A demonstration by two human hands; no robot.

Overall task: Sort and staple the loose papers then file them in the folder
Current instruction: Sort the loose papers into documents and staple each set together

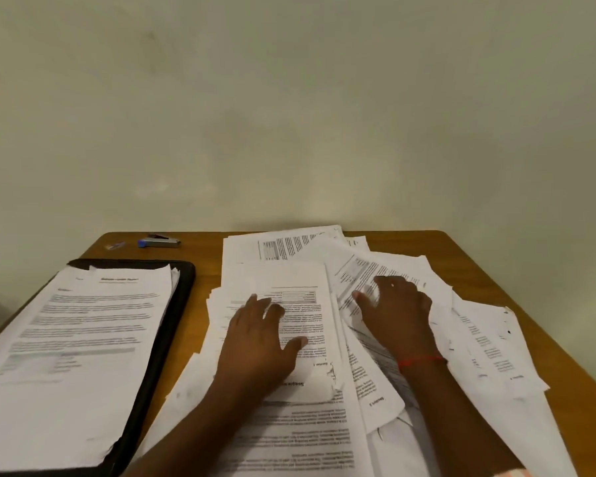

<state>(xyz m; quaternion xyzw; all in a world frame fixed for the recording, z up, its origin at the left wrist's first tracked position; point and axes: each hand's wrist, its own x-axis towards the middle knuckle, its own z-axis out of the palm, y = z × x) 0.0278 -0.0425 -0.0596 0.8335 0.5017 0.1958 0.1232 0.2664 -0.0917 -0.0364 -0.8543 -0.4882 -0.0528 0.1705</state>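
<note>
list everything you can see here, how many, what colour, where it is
table: one, brown wood, against the wall
wall: one, cream, behind the table
folder: one, black, lying on the table's left
stacked papers: one pile, white, printed, on the folder
loose papers: many, count unclear, white, printed, overlapping across centre and right
stapler: one, blue and silver, far edge, beyond the folder
small item: one, pink and blue, too blurred to name, left of the stapler
red thread: one, round the right wrist
left hand: flat on the centre sheets
right hand: resting on sheets further right
</note>
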